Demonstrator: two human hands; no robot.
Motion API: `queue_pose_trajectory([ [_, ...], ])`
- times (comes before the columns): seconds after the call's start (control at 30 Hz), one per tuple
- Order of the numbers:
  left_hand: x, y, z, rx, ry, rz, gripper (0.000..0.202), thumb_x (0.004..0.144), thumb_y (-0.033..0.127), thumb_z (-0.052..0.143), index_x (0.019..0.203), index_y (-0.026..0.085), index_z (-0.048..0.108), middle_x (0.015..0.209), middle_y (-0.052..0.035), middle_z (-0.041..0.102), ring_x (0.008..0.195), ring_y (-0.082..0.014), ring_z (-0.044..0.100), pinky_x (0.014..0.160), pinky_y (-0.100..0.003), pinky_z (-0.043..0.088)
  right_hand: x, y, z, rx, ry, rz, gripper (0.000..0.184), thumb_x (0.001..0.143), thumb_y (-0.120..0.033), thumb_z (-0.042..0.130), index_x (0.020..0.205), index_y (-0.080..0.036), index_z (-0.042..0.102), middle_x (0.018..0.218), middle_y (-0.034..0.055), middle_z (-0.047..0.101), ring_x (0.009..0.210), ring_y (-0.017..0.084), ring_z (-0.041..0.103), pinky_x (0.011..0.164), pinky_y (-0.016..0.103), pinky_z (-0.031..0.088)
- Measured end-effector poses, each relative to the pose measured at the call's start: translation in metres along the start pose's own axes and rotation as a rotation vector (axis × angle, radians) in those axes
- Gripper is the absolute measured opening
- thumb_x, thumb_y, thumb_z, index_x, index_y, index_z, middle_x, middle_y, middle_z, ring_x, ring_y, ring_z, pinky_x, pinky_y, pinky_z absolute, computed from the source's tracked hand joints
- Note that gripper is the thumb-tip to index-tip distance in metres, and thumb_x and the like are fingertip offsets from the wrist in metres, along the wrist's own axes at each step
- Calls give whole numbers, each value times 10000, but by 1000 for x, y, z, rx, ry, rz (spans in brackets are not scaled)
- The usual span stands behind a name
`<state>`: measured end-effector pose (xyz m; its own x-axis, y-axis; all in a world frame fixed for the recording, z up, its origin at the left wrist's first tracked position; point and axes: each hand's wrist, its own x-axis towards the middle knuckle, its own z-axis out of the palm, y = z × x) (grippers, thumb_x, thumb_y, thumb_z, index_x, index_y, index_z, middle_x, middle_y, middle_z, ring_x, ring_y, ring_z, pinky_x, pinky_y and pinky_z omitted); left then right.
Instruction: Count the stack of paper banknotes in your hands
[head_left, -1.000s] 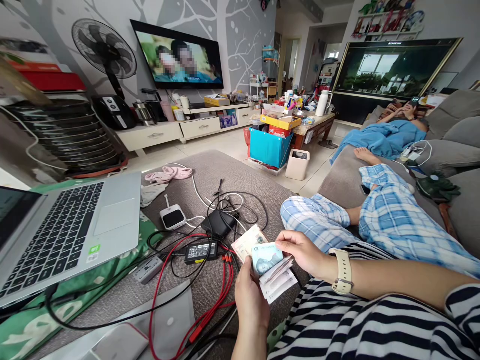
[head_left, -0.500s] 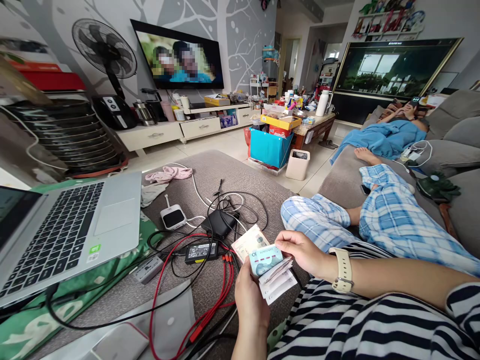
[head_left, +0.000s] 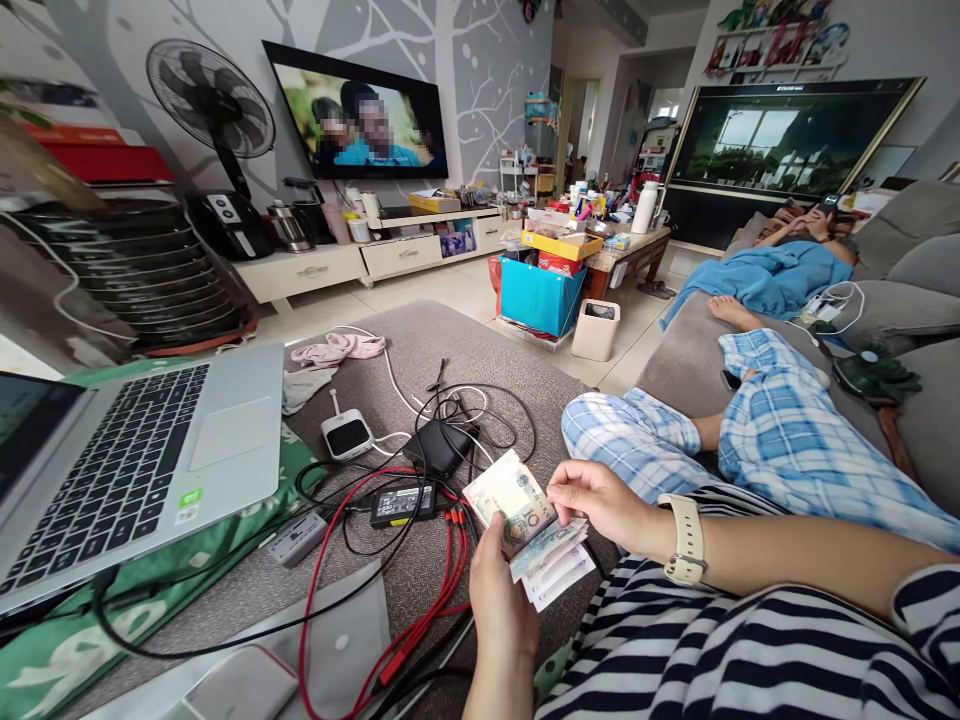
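My left hand (head_left: 499, 590) grips a fanned stack of banknotes (head_left: 525, 520) from below, thumb on top. The fingers of my right hand (head_left: 600, 500) pinch the notes' upper right edge; a pale watch (head_left: 686, 540) sits on that wrist. The top note lies flat with a brownish face showing. Both hands hover above the grey sofa seat (head_left: 450, 340), just right of a tangle of red and black cables (head_left: 405, 510) and a black power adapter (head_left: 401, 503).
An open laptop (head_left: 142, 450) rests on a green cushion at left. A white box (head_left: 346, 435) and a black charger (head_left: 439, 445) lie among the cables. Another person lies under a blue blanket (head_left: 772, 275) at the sofa's far end. A fan (head_left: 210, 100) and a TV (head_left: 360, 115) stand beyond.
The greenish-blue top note that my right hand held curled up has been laid down onto the fan. A brownish note face now shows on top. Both hands stay in place.
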<state>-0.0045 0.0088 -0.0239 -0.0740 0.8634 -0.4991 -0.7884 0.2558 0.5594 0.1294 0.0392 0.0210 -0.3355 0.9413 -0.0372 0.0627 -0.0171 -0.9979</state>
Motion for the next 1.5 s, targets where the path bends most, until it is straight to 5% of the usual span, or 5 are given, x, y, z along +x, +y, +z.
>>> queue_pose_trajectory([
  [0.63,-9,3,5,0,-10,35,369,602,188,749,949,111,651,808,-74,701,733,-206,674,713,-308,517,4,18,-2,-30,165,76,256,776,-409,633,802,-178,526,648,-29,533,615,121,471,602,257,340],
  [0.8,-9,3,6,11,-10,33,362,606,195,749,946,109,656,800,-71,700,741,-207,674,722,-310,517,5,17,-2,-84,129,36,247,781,-339,600,640,-166,493,607,-38,466,592,107,416,586,258,296],
  [1.13,2,-2,2,-45,49,37,319,776,249,601,1045,85,657,1003,-137,698,861,-229,672,768,-332,524,3,12,-1,-8,99,26,226,782,-330,606,667,-166,501,605,-41,459,584,104,401,574,255,278],
  [1.5,4,-2,-1,4,13,44,340,788,304,588,1042,93,671,1001,-135,701,841,-236,678,747,-333,528,0,9,1,48,37,-1,255,789,-361,616,671,-166,502,601,-39,445,574,98,362,550,249,264],
])
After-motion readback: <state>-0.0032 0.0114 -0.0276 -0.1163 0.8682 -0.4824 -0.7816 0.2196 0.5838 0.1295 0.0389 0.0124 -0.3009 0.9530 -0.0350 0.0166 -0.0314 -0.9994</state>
